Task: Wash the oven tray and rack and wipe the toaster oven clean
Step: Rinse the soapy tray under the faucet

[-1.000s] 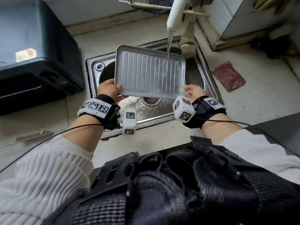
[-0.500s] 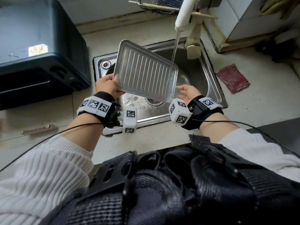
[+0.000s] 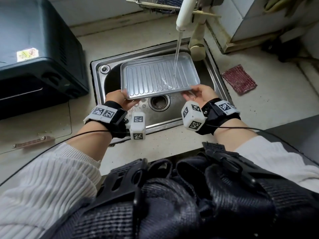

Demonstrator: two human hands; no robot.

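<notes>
A ribbed rectangular silver metal oven tray is held face-up over the stainless steel sink, with a thin stream of water from the white plastic faucet striking its far right part. The left hand grips the tray's near left corner, fingers curled under the rim. The right hand lies palm-up with relaxed, fairly straight fingers beneath the near right edge. A black boxy toaster oven stands on the counter left of the sink; a dark red woven cloth lies to the right.
</notes>
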